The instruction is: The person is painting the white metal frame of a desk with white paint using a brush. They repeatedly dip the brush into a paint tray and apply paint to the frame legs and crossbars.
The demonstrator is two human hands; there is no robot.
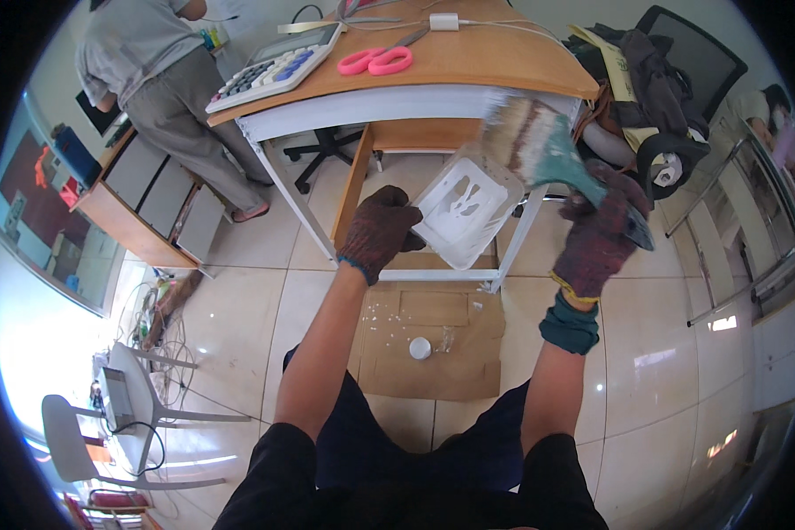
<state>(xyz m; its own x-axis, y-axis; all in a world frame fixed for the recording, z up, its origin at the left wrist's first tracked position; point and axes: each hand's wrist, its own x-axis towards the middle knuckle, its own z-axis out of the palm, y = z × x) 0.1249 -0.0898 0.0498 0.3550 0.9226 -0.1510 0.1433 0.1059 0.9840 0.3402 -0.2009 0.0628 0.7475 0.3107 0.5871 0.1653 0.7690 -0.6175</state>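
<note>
My left hand (380, 231), in a dark knitted work glove, is closed on the near-left edge of a clear plastic container (469, 212) with white paint inside. The container is tilted, its inside toward me. In my gloved right hand (602, 231) is a wide paintbrush (564, 163) with a teal handle, gripped by the handle. Its bristles, blurred by motion, point up and left, just above the container's right rim and in front of the table's white edge (397, 104).
Pink-handled scissors (377, 60) and a large calculator (274, 75) lie on the wooden tabletop (495, 62). Beneath, a cardboard sheet (397, 371) bears white specks and a round white lid (420, 348). A person (163, 88) stands at left; a loaded chair (693, 66) is at right.
</note>
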